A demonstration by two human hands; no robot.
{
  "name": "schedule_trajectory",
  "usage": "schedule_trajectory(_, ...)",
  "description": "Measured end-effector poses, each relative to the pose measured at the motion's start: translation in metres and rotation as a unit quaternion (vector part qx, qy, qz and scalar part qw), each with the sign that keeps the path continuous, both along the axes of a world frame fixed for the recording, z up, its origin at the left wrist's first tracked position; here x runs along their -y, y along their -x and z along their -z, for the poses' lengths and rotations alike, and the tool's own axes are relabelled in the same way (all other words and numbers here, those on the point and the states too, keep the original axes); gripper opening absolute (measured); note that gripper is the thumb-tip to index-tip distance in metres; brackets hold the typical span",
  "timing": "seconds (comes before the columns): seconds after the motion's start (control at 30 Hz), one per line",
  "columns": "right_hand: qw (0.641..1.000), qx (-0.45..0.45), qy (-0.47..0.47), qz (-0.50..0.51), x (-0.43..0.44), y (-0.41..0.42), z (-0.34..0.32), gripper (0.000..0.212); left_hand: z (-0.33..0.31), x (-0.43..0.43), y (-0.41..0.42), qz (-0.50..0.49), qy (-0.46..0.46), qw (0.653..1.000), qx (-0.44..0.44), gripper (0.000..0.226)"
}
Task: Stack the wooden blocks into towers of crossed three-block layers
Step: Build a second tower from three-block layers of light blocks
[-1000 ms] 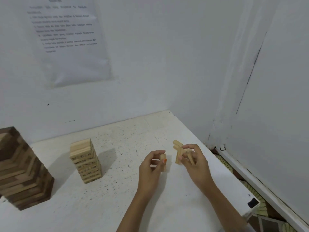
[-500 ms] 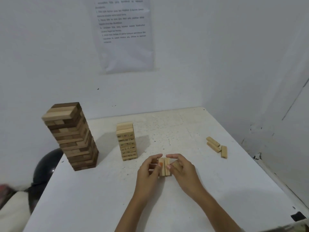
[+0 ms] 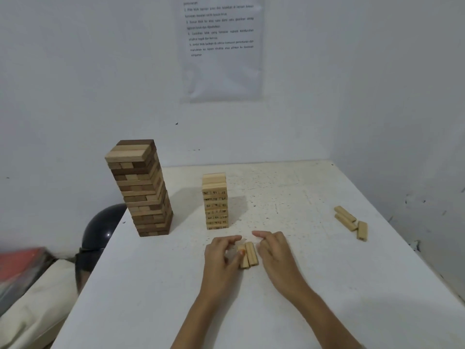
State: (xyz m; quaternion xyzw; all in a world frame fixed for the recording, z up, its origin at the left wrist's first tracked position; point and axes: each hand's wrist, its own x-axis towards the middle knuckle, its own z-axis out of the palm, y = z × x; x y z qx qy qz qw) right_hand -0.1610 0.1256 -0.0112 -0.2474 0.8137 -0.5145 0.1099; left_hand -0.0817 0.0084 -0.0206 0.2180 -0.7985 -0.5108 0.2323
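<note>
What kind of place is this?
Probably a room corner set up for block stacking: a white table, a printed sheet on the wall, a tall block tower and a smaller numbered tower.

the printed sheet [image 3: 221, 46] taped to the wall ahead of me carries numbered lines of small black type. i can pick out "3. susun blok" and "5. ambil blok" — the rest is too blurred to read. the small pale tower [image 3: 214, 201] has dark numbers printed on its block ends, mostly smeared — one looks like 20.
</note>
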Motion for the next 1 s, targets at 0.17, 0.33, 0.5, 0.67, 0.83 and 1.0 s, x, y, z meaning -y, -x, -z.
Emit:
schedule_trajectory(0.17,0.996,0.066,0.061,0.009,-0.012,0.009,-0.009,0.028,-0.012,0.005,-0.009,0.054,-0.041,0.997,0.022,0.031)
schedule_trajectory(0.33,0.996,0.058,0.048,0.054,-0.012,0.021,-0.013,0.017,-0.020,0.014,-0.021,0.124,0.007,0.988,0.095,0.054)
schedule_trajectory(0.5,0.998,0.035,0.030,0.045,-0.004,0.021,-0.009,0.015,-0.022,0.018,-0.023,0.113,-0.001,0.991,0.068,0.062)
schedule_trajectory(0.67,0.988,0.085,0.021,-0.124,-0.027,0.026,-0.005,0.060,-0.016,0.016,-0.022,0.088,0.003,0.996,0.016,0.065)
schedule_trajectory(0.83,0.969,-0.007,-0.090,-0.230,-0.034,0.034,-0.003,0.083,-0.008,0.017,-0.019,0.079,0.027,0.996,0.005,0.061)
schedule_trajectory(1.0,0.975,-0.004,-0.069,-0.210,-0.031,0.037,-0.004,0.089,-0.005,0.019,-0.019,0.083,0.050,0.995,0.002,0.060)
